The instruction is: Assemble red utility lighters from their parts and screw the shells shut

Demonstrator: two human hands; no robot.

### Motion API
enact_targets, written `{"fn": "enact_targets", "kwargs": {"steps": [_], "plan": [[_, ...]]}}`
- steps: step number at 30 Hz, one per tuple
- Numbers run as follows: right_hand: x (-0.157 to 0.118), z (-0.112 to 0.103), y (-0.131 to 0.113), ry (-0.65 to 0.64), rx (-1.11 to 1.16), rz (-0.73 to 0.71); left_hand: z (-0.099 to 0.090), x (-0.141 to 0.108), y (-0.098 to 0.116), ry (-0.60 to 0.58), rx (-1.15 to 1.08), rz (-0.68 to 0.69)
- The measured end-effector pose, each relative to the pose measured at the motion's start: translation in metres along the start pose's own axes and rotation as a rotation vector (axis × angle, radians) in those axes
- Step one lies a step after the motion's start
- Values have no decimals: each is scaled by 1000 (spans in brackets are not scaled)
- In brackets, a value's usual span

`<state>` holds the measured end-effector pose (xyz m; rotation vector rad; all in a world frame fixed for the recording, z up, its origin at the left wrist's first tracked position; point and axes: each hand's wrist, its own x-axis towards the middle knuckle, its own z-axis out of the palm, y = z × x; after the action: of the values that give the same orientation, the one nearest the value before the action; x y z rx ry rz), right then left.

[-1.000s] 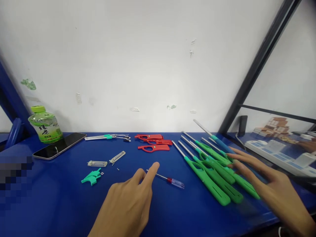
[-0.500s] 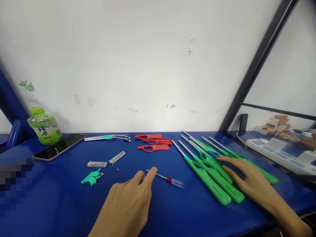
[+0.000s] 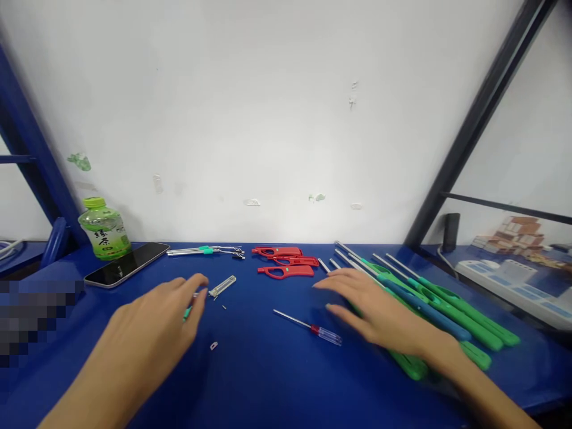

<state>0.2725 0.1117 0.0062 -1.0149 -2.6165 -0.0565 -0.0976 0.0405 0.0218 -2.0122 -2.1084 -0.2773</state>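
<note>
My left hand [image 3: 156,325] is curled at the left, its thumb and index finger near each other over the green plastic piece [image 3: 187,311], which is mostly hidden. Whether it grips anything is unclear. A clear plastic tank [image 3: 223,286] lies just beyond the fingertips, and a small metal bit [image 3: 214,345] lies nearer. My right hand [image 3: 370,304] hovers palm down with fingers apart over the green lighters [image 3: 469,316], holding nothing. Among them lies a blue lighter [image 3: 424,307]. Between my hands lies a screwdriver [image 3: 328,335] with a clear handle and red collar.
Red lighter shells [image 3: 288,271] lie near the wall, with metal tubes [image 3: 192,251] to their left. A phone [image 3: 129,265] and a green-capped bottle [image 3: 105,232] stand back left. A power strip [image 3: 509,286] is beyond the right frame post.
My left hand has moved left, from beside the screwdriver to the green piece and clear tanks. My right hand has shifted left across the green lighters, uncovering the blue one. The view has shifted slightly.
</note>
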Motion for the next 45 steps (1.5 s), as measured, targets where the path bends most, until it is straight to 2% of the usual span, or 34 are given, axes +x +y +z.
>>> {"fn": "enact_targets", "kwargs": {"steps": [2, 5, 8, 11, 16, 23, 30, 34, 38, 41, 45], "plan": [[25, 3, -8, -108, 6, -109, -3, 3, -18, 18, 42, -66], [61, 6, 3, -179, -30, -159, -12, 5, -34, 19, 33, -136], [97, 8, 30, -216, -86, -121, -21, 3, -40, 7, 6, -174], [129, 9, 55, -260, -127, -59, -21, 3, -41, 1, -6, -163], [156, 12, 71, -382, -136, 32, -12, 5, -43, 49, 12, -156], [148, 12, 76, -546, -58, 71, -9, 3, -47, 80, 2, -132], [144, 10, 75, -559, -52, 102, -7, 7, -49, 20, -28, -140], [139, -3, 76, -555, -51, 109, -2, 10, -49, -46, -32, -142], [125, -27, 76, -527, -59, 122, 10, 11, -52, -104, -31, -129], [106, -47, 63, -446, -47, 121, 17, 10, -53, -136, -14, -120], [68, -59, 21, -343, 8, 82, 16, 18, -48, -166, 24, -121]]}}
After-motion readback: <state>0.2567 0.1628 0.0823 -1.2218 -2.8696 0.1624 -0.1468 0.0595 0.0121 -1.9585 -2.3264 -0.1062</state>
